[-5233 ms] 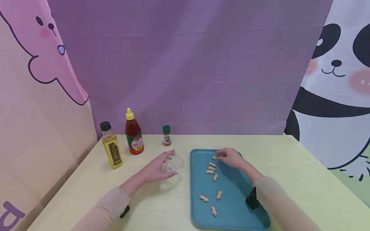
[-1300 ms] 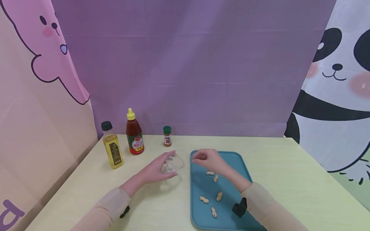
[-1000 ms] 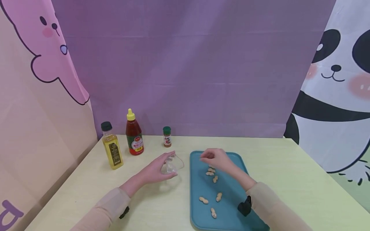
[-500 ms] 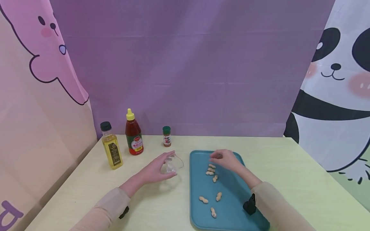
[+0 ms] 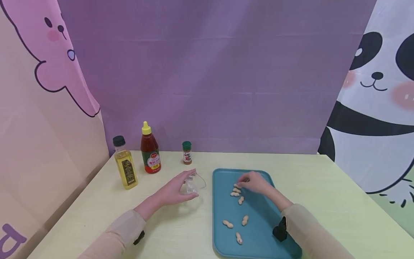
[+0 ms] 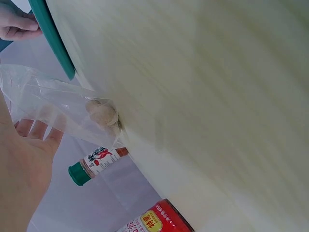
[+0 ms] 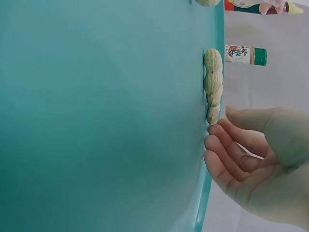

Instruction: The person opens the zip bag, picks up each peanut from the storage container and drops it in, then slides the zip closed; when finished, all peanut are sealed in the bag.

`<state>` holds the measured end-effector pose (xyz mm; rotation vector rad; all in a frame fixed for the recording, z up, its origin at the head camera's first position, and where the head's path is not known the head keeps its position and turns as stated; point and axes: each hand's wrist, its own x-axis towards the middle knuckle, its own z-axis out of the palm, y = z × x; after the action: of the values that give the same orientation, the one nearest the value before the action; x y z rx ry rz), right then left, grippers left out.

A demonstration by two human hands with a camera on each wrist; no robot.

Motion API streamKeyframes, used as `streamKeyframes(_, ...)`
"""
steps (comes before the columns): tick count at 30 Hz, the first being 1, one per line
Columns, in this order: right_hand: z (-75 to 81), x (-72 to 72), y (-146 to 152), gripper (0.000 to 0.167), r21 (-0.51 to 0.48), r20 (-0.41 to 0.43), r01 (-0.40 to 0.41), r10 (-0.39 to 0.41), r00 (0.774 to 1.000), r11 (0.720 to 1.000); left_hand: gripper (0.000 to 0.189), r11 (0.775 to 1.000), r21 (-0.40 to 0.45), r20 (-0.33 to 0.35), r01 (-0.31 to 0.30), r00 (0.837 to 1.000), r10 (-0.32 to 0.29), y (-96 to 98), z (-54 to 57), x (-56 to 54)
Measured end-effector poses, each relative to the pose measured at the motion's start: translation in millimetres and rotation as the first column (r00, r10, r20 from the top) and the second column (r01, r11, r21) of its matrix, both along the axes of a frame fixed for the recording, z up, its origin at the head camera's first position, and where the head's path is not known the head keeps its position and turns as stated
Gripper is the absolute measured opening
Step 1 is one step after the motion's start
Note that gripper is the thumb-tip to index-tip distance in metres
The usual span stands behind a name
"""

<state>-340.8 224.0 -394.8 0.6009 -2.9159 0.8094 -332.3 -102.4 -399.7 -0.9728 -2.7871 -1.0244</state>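
The left hand (image 5: 171,190) holds a clear plastic bag (image 5: 191,186), thumb and fingers curved wide apart around it, the bag's thin rim looping out toward three o'clock. Unshelled peanuts lie bunched in the bag's far corner — the left wrist view shows them through the film, too blurred to count.

From the middle of the teal tray (image 5: 223,207), the bag is at ten o'clock, off the tray and over the table (image 5: 181,230). Seven peanuts (image 5: 228,223) show on the tray: a close row of three at eleven o'clock, a fourth just below it, one near the middle, one at eight and one at seven. The right hand (image 5: 255,182) is at twelve, fingers loosely bent and thumb apart, tips right by the end of the row's topmost peanut; I cannot tell whether they touch it.

Seen from the left hand, a seasoning shaker (image 5: 187,153) stands at one o'clock, green-capped, its white label printed with red chillies and dark characters. At eleven is a ketchup bottle (image 5: 150,154) — dark red contents, yellow nozzle, Chinese lettering too small to read surely. At ten, a black-capped bottle of golden oil (image 5: 125,165) bears a dark label, its writing illegible.
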Motion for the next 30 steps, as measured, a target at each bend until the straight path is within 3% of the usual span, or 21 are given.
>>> streamKeyframes(24,-0.4,1.8,0.1,0.011,0.044,0.021,-0.008,0.007,1.000,0.999,0.083,1.000,0.009,0.007,0.004,1.000,-0.004,-0.2,-0.6,-1.6)
streamKeyframes(30,0.9,2.3,0.3,0.014,0.033,0.045,0.030,-0.031,0.999,0.999,0.083,1.000,0.011,0.001,0.004,1.000,-0.004,-0.7,-2.4,-1.5)
